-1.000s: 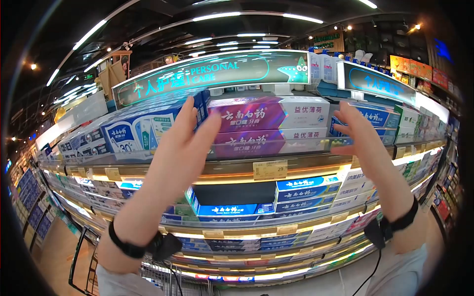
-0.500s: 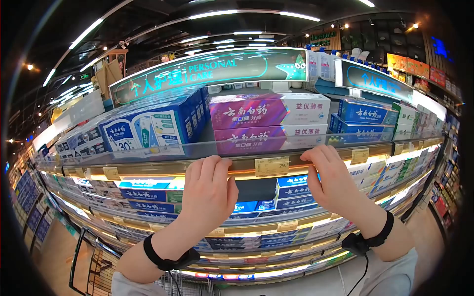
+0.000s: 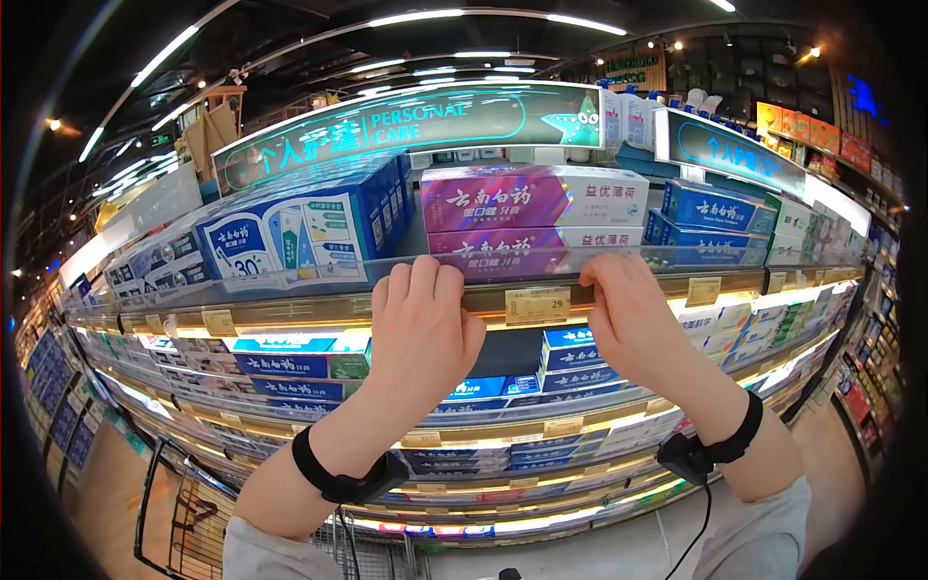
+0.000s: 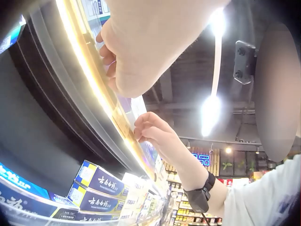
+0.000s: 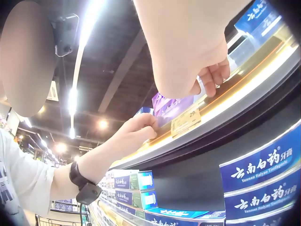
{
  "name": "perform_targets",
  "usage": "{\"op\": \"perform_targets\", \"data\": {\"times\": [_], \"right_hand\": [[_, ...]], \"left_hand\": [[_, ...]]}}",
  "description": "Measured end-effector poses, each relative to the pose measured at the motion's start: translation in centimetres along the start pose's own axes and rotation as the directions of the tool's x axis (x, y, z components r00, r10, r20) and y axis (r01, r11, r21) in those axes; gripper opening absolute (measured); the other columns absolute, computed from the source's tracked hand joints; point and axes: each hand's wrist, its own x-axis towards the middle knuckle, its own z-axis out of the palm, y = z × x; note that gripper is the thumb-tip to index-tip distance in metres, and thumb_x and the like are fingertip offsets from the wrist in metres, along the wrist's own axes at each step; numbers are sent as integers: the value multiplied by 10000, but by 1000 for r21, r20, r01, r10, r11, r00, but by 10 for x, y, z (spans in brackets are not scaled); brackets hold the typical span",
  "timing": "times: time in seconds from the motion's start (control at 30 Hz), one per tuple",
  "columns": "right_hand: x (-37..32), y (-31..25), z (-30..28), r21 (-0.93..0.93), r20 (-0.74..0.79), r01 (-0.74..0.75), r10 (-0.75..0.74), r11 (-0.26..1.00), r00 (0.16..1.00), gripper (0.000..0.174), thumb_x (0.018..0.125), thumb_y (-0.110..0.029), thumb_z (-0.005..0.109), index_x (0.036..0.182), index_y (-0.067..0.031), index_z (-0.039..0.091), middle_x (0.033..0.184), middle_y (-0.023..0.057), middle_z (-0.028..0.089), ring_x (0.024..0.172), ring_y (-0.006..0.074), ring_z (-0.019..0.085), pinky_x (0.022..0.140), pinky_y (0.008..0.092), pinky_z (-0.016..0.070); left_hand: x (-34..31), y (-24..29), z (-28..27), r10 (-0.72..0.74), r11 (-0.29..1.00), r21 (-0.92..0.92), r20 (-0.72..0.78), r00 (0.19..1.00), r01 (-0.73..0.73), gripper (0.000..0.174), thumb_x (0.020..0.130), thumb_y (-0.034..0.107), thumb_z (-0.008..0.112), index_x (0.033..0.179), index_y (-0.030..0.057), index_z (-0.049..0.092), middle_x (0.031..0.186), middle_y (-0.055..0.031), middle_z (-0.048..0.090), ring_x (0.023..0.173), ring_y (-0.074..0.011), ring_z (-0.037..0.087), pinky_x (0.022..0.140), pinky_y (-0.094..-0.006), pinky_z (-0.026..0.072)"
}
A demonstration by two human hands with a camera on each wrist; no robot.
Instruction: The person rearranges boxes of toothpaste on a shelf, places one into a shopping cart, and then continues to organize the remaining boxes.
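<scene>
While atop another, purple box (image 3: 534,201) crosswise.

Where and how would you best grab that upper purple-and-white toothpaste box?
I'd probably grip the upper purple-and-white box by its two short ends, coming down from above: it lies flat on a matching box, long face forward, its ends standing slightly apart from the neighbouring blue boxes.

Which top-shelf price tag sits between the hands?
The price tag reading 29, below the purple boxes; the other tags lie beyond the left hand or right hand.
</scene>
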Motion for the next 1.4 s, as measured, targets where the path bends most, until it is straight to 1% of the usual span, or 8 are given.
{"op": "perform_targets", "data": {"times": [0.33,0.63,0.73,0.8,0.93,1.0,1.1,1.4], "right_hand": [[-2,-2,6,-31,-4,24,-24,999,1000,234,802,5,565,1031,-18,523,995,169,544,948,359,514,862,460,422],[1,-6,5,-53,-10,27,-27,998,1000,218,797,6,572,1013,-17,558,1001,154,520,948,342,514,863,449,426],[2,-8,4,-73,-10,54,-55,996,998,232,796,12,572,1027,-7,585,1009,148,529,964,340,520,879,448,437],[4,-9,2,-37,10,116,-116,993,993,258,790,30,573,1044,-3,609,1020,139,540,990,341,527,901,445,447],[5,-9,2,-16,43,140,-139,990,989,283,779,49,579,1056,0,618,1024,134,543,1006,338,534,911,438,454],[6,-11,2,-20,57,160,-159,987,986,293,769,56,586,1056,4,616,1026,136,546,1012,333,538,906,434,459],[9,-10,5,17,39,135,-135,991,990,265,766,53,592,1025,9,623,1029,141,550,1006,333,537,900,433,462],[19,-17,9,124,68,96,-105,988,992,209,786,51,560,981,38,635,1017,156,547,981,339,531,895,431,460]], "left_hand": [[-1,-1,0,-42,999,-23,26,999,43,201,763,114,645,911,48,527,938,-112,488,918,-302,494,813,-444,389],[-3,-1,-3,10,1000,-12,-34,999,-11,201,766,155,647,899,56,533,920,-108,493,893,-289,484,837,-450,369],[-8,2,-4,6,999,-43,-4,1000,-6,218,765,137,646,920,33,534,916,-119,498,885,-299,490,824,-442,391],[-13,4,-4,-32,990,-138,49,998,39,243,759,104,643,951,5,533,920,-141,502,881,-316,494,795,-436,418],[-20,7,-6,-17,988,-152,4,1000,17,285,751,73,640,1000,-19,536,959,-167,517,922,-339,507,801,-439,444],[-23,9,-7,11,990,-142,-31,999,-15,356,743,66,643,1066,-30,527,1023,-192,532,971,-364,516,847,-457,449],[-28,7,-5,18,987,-156,-46,999,-25,414,733,47,644,1113,-42,505,1080,-214,533,1019,-393,519,884,-474,452],[-33,1,-5,58,982,-175,-75,996,-70,438,708,0,625,1122,-49,491,1103,-242,525,1032,-429,515,901,-498,449]]}}
